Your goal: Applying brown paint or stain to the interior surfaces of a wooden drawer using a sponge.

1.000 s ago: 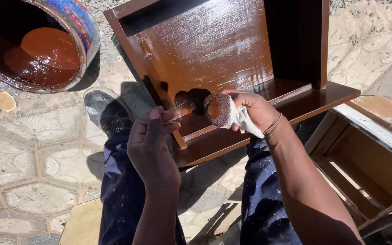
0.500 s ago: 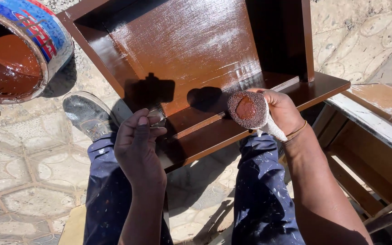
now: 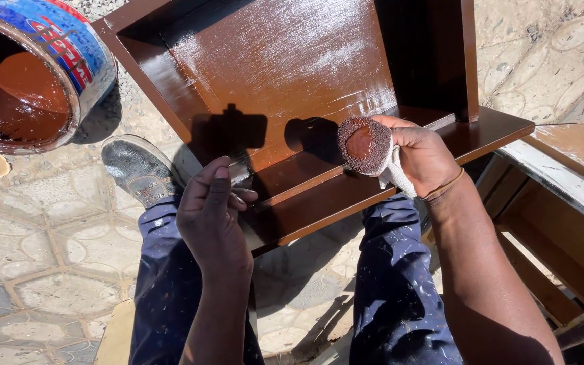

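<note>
Brown wet varnish shines on a wooden shelf unit (image 3: 285, 74) resting on the person's lap. Right hand (image 3: 422, 157), closed around a stained cloth pad (image 3: 365, 144), has lifted off its lower ledge; left hand (image 3: 212, 213) now pinches the front edge. Paint tin (image 3: 32, 67) sits left of it.

Stained round cloth pad (image 3: 365, 144), bunched, against glossy wet-brown wooden shelf unit (image 3: 285, 61), tilted across lap.

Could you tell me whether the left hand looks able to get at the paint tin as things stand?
Probably yes. The left hand rests at the shelf's front edge, and the open tin lies on the ground up to its left, with only a shoe and bare paving between.
</note>
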